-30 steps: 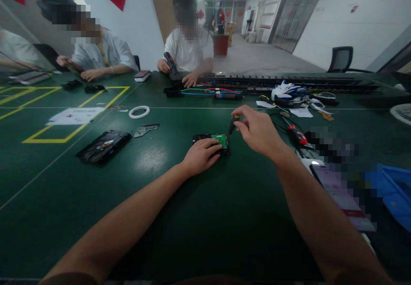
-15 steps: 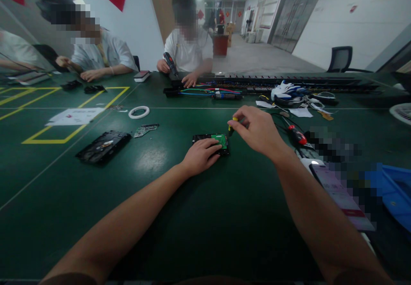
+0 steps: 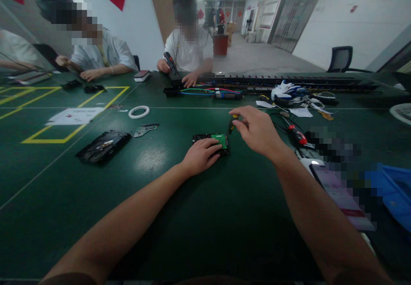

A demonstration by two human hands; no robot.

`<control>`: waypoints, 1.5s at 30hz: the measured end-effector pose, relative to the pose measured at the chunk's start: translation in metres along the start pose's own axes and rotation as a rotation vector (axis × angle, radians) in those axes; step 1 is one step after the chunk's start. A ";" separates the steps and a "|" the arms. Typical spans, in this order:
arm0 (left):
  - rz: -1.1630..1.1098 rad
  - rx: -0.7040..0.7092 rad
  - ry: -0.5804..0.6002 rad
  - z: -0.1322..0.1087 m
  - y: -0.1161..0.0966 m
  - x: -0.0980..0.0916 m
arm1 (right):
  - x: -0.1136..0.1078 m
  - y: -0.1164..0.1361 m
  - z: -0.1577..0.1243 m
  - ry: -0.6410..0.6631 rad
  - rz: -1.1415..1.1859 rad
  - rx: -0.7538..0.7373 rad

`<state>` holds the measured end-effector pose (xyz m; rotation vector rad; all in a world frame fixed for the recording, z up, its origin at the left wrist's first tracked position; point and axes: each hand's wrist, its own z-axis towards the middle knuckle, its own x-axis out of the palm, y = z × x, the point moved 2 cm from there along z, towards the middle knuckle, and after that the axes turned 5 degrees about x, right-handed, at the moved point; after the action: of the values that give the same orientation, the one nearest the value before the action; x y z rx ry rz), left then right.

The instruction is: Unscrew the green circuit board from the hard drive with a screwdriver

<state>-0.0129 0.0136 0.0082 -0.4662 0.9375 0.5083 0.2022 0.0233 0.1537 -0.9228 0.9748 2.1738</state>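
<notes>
A hard drive (image 3: 209, 137) with a green circuit board (image 3: 221, 140) lies on the table in front of me. My left hand (image 3: 202, 154) covers its left and near side, fingers over the top and thumb along the near edge, holding it down. In my right hand (image 3: 257, 129) is a small screwdriver (image 3: 233, 123) with a yellow and black handle, pinched near its top end. It stands roughly upright at the drive's right end; its tip is too small to make out.
Left lie a black casing (image 3: 103, 146), a loose circuit board (image 3: 146, 130), a tape roll (image 3: 139, 112) and papers (image 3: 75, 116). Right are a red-and-black screwdriver (image 3: 297, 135), a phone (image 3: 340, 191), a blue bin (image 3: 393, 195) and gloves (image 3: 287, 91). Across the table, a person (image 3: 188, 49) holds a power screwdriver (image 3: 171, 63).
The fingers of my right hand have shifted round the screwdriver's handle, and more of the handle shows. My left hand and the hard drive have stayed in place.
</notes>
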 end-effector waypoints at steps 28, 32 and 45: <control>0.006 0.011 0.000 0.000 0.000 0.000 | 0.000 -0.001 0.001 -0.004 -0.009 0.012; 0.003 0.011 -0.003 0.000 0.001 0.001 | 0.001 -0.002 0.001 0.001 -0.009 0.013; -0.004 0.007 -0.019 -0.001 0.001 0.001 | 0.002 0.003 0.000 0.028 0.043 -0.009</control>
<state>-0.0133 0.0138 0.0072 -0.4558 0.9201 0.5052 0.1991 0.0221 0.1529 -0.9472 1.0083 2.2082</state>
